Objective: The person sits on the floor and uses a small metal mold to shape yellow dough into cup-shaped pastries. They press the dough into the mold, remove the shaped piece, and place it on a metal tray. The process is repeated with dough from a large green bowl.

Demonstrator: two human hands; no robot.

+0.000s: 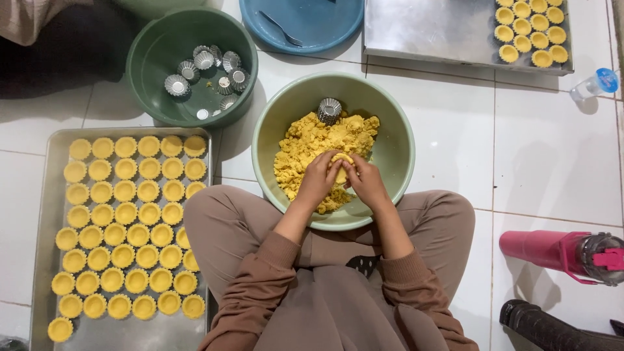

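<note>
Both my hands were over the pale green bowl [394, 151], near its front rim: left hand [318, 181] and right hand [364, 181] curled tight around one small piece of dough [340, 164], fingertips touching across it. The loose yellow dough heap [311, 144] sat in the bowl's middle with one fluted metal mould [329, 110] at its back edge. Left of the bowl lay a tray [47, 221] of filled shells [125, 213]; behind-left, a dark green basin [148, 55] of empty moulds [205, 77].
</note>
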